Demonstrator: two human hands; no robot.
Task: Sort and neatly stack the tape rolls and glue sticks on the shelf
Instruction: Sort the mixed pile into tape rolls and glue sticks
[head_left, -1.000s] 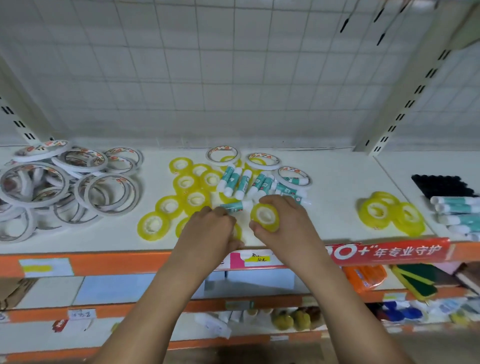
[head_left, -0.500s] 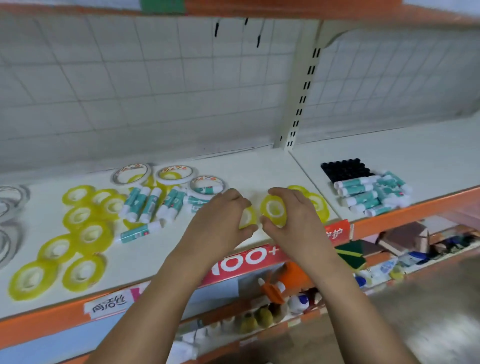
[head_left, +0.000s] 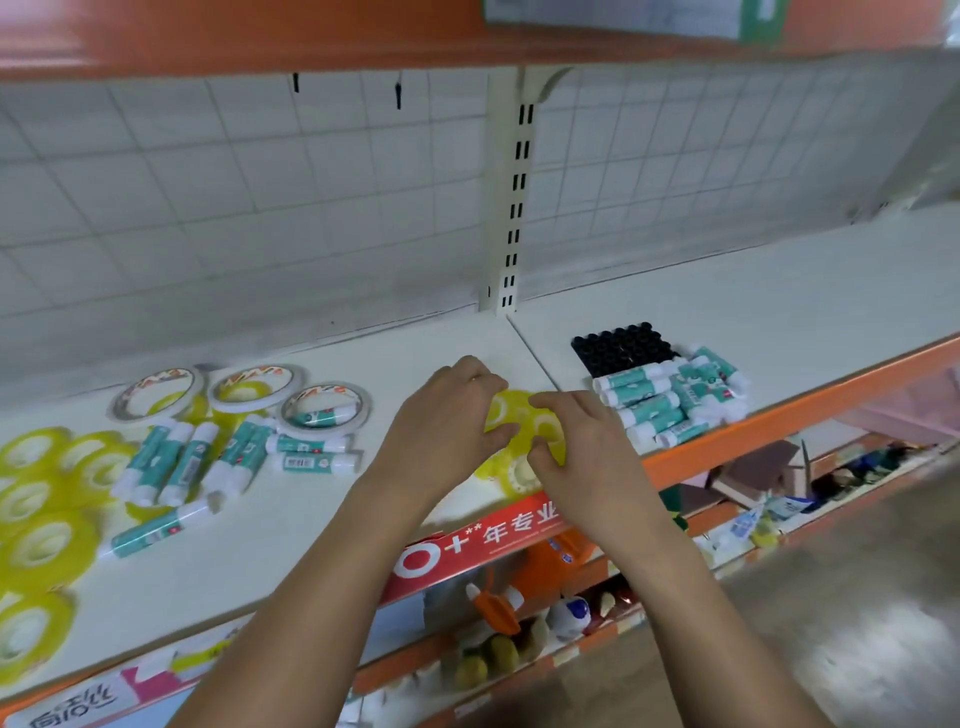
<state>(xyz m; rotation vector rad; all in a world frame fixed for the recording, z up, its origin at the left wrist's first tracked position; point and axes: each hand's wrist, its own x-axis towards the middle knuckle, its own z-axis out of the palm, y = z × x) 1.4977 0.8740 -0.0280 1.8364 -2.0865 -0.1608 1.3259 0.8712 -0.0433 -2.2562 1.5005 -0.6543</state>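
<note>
Both my hands are over a small cluster of yellow tape rolls (head_left: 519, 470) near the shelf's front edge. My left hand (head_left: 447, 415) grips a yellow roll (head_left: 496, 410) at the cluster's left. My right hand (head_left: 582, 447) holds another yellow roll (head_left: 548, 431) between thumb and fingers. More yellow tape rolls (head_left: 36, 540) lie loose at far left. Teal-and-white glue sticks (head_left: 182, 462) are scattered in the middle, under three wide white tape rings (head_left: 324, 408). A second group of glue sticks (head_left: 670, 400) lies piled to the right.
A black block of caps (head_left: 618, 345) sits behind the right glue pile. The white shelf (head_left: 779, 312) continues right past a slotted upright post (head_left: 511, 208). An orange price rail (head_left: 483, 540) lines the front edge; lower shelves hold mixed goods.
Both hands carried yellow rolls rightward from the middle pile to the cluster near the shelf divider and lowered onto it. The view swung right with them.
</note>
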